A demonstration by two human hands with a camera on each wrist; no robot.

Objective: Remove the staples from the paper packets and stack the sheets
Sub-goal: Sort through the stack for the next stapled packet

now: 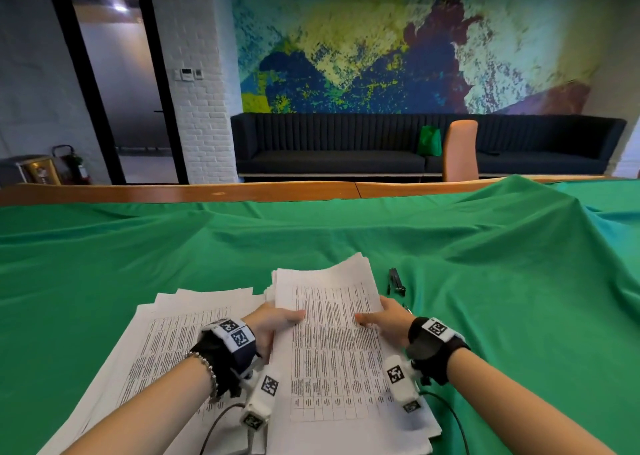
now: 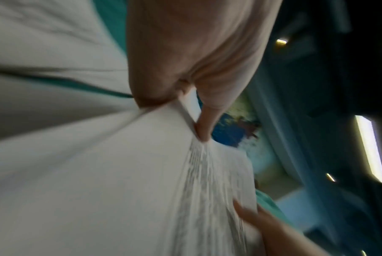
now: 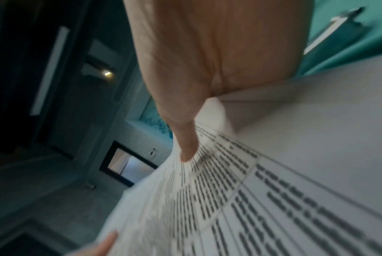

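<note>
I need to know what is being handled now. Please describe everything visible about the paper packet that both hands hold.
The paper packet is white sheets printed with a dense black table of rows and columns. It lies on a thicker pile of similar sheets, right of another spread of sheets, over the green cloth. The left hand pinches its left edge and the right hand its right edge, thumbs on top. No staple is discernible.
</note>
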